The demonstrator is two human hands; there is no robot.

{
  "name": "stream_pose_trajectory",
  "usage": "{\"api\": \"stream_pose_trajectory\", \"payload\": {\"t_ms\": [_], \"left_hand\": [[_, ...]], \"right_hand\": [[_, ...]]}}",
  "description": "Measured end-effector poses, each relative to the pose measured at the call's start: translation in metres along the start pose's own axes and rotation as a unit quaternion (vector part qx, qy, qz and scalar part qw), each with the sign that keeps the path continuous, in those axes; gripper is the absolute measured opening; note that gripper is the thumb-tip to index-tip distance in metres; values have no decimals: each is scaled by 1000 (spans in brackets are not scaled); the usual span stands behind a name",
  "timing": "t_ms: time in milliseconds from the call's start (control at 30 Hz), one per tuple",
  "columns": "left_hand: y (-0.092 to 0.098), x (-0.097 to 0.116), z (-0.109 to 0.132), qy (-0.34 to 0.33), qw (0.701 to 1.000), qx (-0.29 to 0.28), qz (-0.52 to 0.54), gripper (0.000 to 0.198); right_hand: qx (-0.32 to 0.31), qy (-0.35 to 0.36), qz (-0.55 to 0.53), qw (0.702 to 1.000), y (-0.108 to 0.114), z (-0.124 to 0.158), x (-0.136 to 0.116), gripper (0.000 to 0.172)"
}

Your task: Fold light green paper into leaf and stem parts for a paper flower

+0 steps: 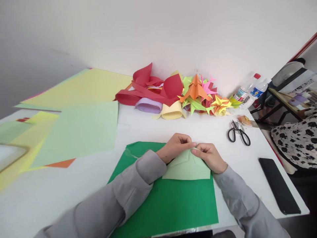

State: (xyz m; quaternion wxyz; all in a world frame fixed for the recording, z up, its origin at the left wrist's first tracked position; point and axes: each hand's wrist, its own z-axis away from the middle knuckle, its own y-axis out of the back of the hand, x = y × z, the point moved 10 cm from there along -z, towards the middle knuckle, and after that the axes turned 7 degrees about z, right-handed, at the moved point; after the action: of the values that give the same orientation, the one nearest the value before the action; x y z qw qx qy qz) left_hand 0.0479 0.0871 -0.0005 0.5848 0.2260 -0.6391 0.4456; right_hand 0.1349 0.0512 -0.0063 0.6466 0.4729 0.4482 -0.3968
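Left forearm (104,201), grey-sleeved, enters from seven o'clock and points toward two. Right forearm (244,195), likewise sleeved, enters near five o'clock and points toward eleven. Left hand (176,145): fingers curled, thumb extended toward three o'clock, pinching. Right hand (209,156): fingers bent, thumb toward nine o'clock, also pinching. Fingertips of both hands sit just beside each other.

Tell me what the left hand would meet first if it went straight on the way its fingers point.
Probably the right hand: it lies just ahead of the left hand, at the top edge of the pale green paper. Whether the two touch is unclear.
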Motion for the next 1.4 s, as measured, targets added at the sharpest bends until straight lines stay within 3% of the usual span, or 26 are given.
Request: {"api": "stream_pose_trajectory", "payload": {"t_ms": [133,267,533,767,1067,1400], "left_hand": [[-3,-2,-1,-1,1000,-16,-1,36],[-2,-9,0,30,999,-5,32,40],[-2,-2,-3,14,1000,-21,10,29],[1,-2,-2,17,1000,-3,24,25],[-5,-7,0,35,997,-36,52,24],[-14,-2,2,12,997,-75,21,32]], "right_hand": [[-10,21,-8,1000,-2,1,-6,49],[-10,-1,-34,999,-3,1,-1,47],[71,12,-70,995,12,-1,2,46],[95,61,5,994,20,3,-11,43],[60,59,39,996,12,1,-13,49],[39,78,62,994,5,2,-17,52]]}}
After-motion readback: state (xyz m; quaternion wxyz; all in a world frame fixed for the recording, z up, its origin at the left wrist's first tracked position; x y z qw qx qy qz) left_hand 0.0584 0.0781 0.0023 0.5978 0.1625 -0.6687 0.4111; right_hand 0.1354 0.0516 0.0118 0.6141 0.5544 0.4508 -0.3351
